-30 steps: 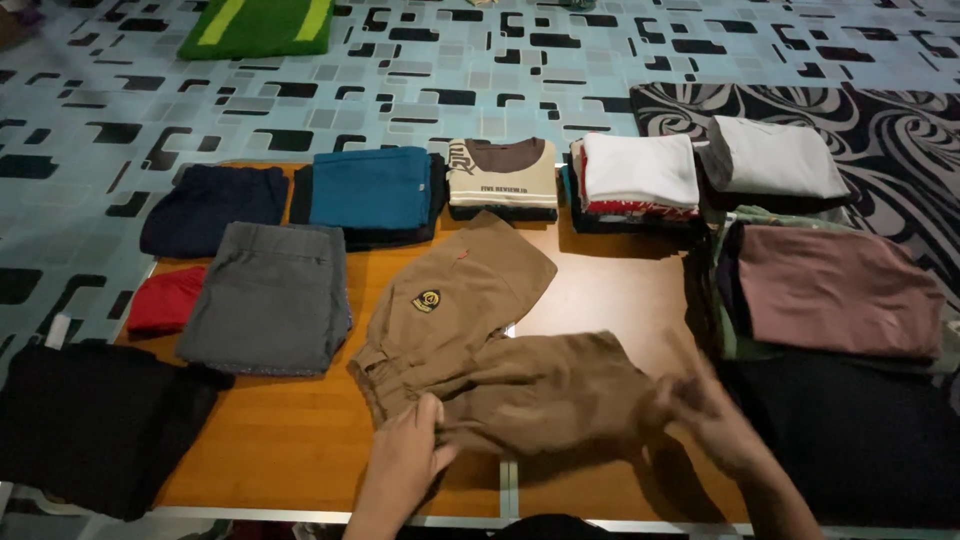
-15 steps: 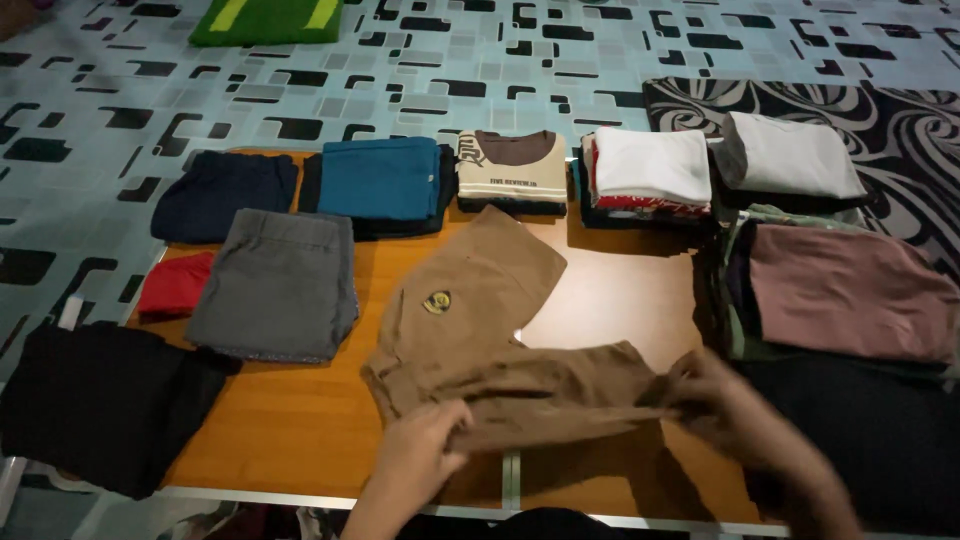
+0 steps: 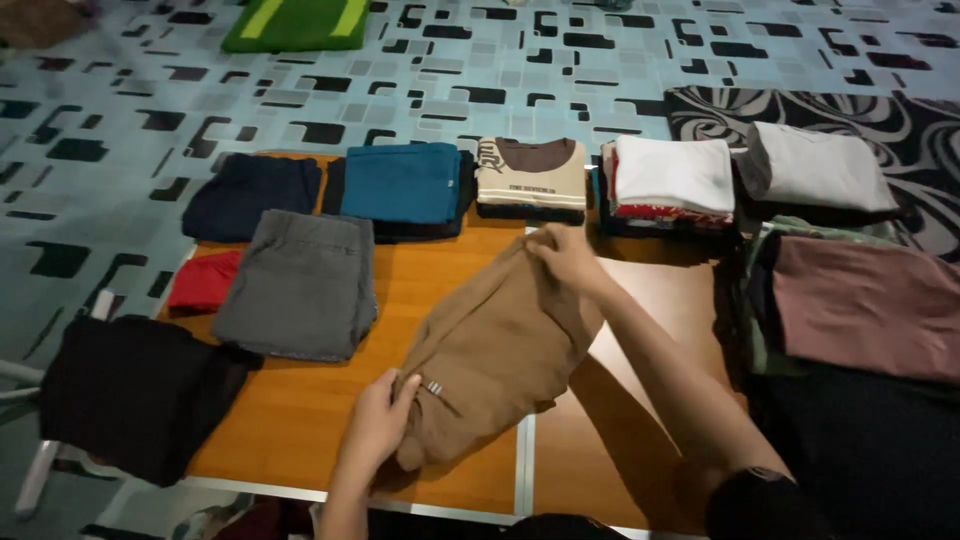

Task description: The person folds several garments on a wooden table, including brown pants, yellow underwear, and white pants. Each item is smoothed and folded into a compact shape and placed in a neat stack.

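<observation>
As it lay folded over itself on the orange wooden tabletop, the brown cotton shorts looked soft, light and limp, so they would sag if lifted by one corner. The left hand pinched the near waistband end, fingers closed on the cloth; the right hand gripped the far edge. These two ends seemed the best places to hold. No containers were seen, only folded piles, like the grey trousers beyond the left hand.
</observation>
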